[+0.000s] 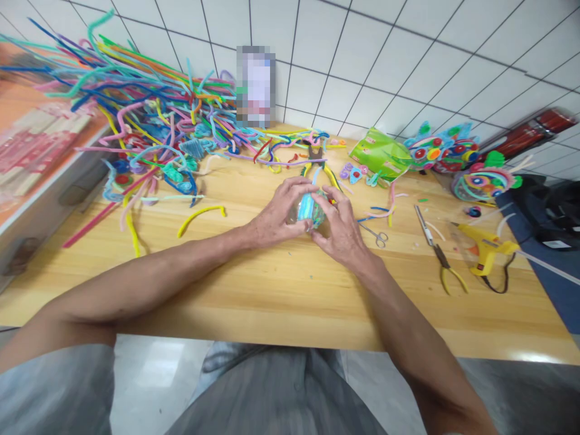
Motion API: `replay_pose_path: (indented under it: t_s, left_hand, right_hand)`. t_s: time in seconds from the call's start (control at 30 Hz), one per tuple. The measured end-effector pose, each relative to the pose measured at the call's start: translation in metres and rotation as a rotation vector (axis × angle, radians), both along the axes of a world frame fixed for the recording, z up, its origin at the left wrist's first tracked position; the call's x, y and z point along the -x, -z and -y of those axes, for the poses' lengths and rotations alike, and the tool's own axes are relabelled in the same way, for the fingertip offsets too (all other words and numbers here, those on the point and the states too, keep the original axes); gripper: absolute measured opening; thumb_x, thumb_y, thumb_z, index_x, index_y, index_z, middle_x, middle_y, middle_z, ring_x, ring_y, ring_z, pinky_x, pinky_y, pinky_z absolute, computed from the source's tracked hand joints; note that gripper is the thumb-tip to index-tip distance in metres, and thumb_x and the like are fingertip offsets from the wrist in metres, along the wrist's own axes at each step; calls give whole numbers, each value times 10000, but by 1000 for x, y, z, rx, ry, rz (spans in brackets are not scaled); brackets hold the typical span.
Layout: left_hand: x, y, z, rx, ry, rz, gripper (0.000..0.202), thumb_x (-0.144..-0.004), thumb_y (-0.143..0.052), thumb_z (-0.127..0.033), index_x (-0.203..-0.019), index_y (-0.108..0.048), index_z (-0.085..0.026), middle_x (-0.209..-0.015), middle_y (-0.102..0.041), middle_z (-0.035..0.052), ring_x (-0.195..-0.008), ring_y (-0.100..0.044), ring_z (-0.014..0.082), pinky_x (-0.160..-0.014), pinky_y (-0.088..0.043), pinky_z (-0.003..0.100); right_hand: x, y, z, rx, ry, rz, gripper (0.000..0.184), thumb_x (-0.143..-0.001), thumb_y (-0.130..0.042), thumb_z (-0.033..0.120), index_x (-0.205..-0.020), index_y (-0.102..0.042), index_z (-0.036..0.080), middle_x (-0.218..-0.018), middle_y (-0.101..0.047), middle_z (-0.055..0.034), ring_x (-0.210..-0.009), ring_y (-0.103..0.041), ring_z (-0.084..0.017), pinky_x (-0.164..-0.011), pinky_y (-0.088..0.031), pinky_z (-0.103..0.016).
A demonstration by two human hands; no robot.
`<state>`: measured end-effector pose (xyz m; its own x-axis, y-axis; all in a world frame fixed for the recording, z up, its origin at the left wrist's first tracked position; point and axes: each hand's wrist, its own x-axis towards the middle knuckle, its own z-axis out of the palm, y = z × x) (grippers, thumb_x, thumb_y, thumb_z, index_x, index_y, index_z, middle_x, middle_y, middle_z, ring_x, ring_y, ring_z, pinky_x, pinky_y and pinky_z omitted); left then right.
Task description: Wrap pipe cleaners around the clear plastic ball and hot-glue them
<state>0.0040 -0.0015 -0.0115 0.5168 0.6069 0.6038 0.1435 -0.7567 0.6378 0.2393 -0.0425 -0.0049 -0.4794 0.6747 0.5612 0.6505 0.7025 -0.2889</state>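
Over the middle of the wooden table (pixel 254 284), both of my hands close around a small rounded clear piece with a light blue pipe-cleaner band (pixel 306 207). My left hand (pixel 281 211) grips its left side, with the thumb below and the fingers above. On the other side, my right hand (pixel 338 223) holds it between thumb and bent fingers. The fingers cover much of the piece, so its full shape is hidden. Just behind my hands lie yellow-handled pliers (pixel 316 158). Small scissors (pixel 377 234) rest right of my right hand.
Colourful pipe cleaners (pixel 158 115) heap up at the back left, beside an orange-lined box (pixel 54 181). A blurred-out phone-like object (pixel 256 87) leans on the tiled wall. Rightward are a green packet (pixel 380 154), decorated figures (pixel 483 181), a yellow glue gun (pixel 487 248) and more pliers (pixel 446 269).
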Motion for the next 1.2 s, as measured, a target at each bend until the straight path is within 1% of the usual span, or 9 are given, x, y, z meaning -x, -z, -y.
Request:
replay_pose_path:
  t_s: [0.1,0.27,0.4,0.53,0.63,0.8,0.93,1.1,1.2]
  left_hand:
    - [1,-1,1,0,15,-17,645,-1044,-666,-518,-1610,-458,-287,-1589,-489,173,-1552,-448,359,-1316,-380,633]
    - [2,-6,3,-1,34,-69,678,-1050,-658,-526,-1637,-413,-289,-1599,-479,185,-1568,-427,366,-1323,-375,637]
    - [3,-7,-1,-43,49,-51,691,-1025,-695,-501,-1629,-442,-279,-1574,-493,187,-1547,-448,374,-1313,-390,635]
    - [5,-7,-6,-56,51,-106,791,-970,-766,-472,-1651,-413,-280,-1576,-475,191,-1546,-442,382,-1299,-399,655]
    - [6,-7,-8,-56,48,-115,847,-932,-809,-502,-1650,-418,-280,-1582,-470,197,-1532,-450,400,-1289,-400,678]
    - [6,-6,-9,-62,43,-122,846,-931,-803,-569,-1642,-441,-289,-1589,-482,197,-1545,-451,394,-1295,-399,673]
    - [8,-8,-11,-82,67,-163,829,-938,-799,-558,-1642,-445,-300,-1668,-461,205,-1598,-417,402,-1309,-367,677]
    - [8,-16,-12,-100,112,-158,798,-917,-810,-486,-1611,-469,-289,-1622,-568,185,-1528,-522,403,-1278,-391,664]
    - [7,-19,-10,-107,110,-158,842,-913,-808,-445,-1640,-419,-271,-1594,-595,177,-1481,-564,385,-1267,-411,637]
  right_hand:
    - [-1,-2,0,18,-3,19,905,-972,-716,245,-1735,-262,418,-1660,-443,-143,-1515,-516,-388,-1222,-507,-685]
    - [-3,-4,0,7,-6,51,944,-955,-736,244,-1740,-240,415,-1634,-448,-157,-1471,-542,-400,-1205,-509,-681]
    - [-2,-4,2,-2,8,63,939,-952,-739,242,-1734,-247,408,-1612,-446,-165,-1465,-542,-404,-1196,-517,-680]
    - [0,-3,4,-41,-5,37,954,-937,-730,185,-1729,-242,399,-1585,-460,-166,-1458,-545,-395,-1181,-531,-671]
    - [0,-3,5,-58,-22,21,947,-936,-723,170,-1719,-240,392,-1574,-471,-165,-1454,-546,-390,-1182,-532,-670]
    - [0,-1,5,-59,-6,21,922,-938,-731,205,-1686,-232,413,-1560,-478,-152,-1438,-555,-389,-1177,-533,-692]
    - [1,1,5,-89,-14,11,904,-933,-727,204,-1679,-251,391,-1532,-479,-160,-1425,-557,-384,-1142,-562,-674]
    - [1,1,6,-86,-7,17,935,-934,-731,217,-1691,-216,406,-1535,-469,-158,-1425,-554,-393,-1141,-557,-679]
    - [1,3,5,-86,-7,18,960,-933,-742,230,-1706,-197,397,-1536,-470,-166,-1424,-552,-400,-1141,-554,-681]
